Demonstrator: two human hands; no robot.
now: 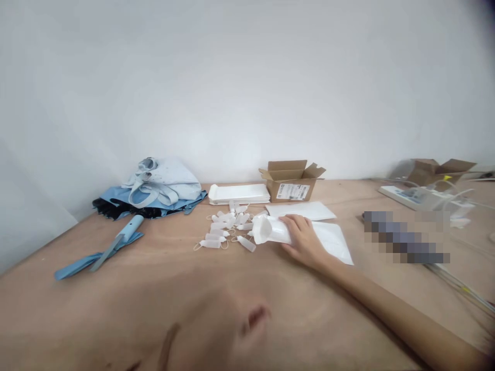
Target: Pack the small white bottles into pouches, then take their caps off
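My right hand (303,239) is closed around a white, glossy envelope (276,230) whose mouth gapes toward the left. Beneath that forearm and wrist lies a flat white envelope (334,242). Just left of the held envelope is a loose pile of small translucent plastic bottles (217,233) with thin looped cords. My left hand (253,319) is low in the picture, over the near part of the table, smeared by motion; its fingers cannot be made out.
On the wooden table (166,288) stand a stack of white envelopes (240,193), another envelope (301,210) and an open cardboard box (288,188). Left lie a folded blue umbrella (129,232) and a cloth bag (170,180). Right are a power strip (400,196), cables and a second box (435,172).
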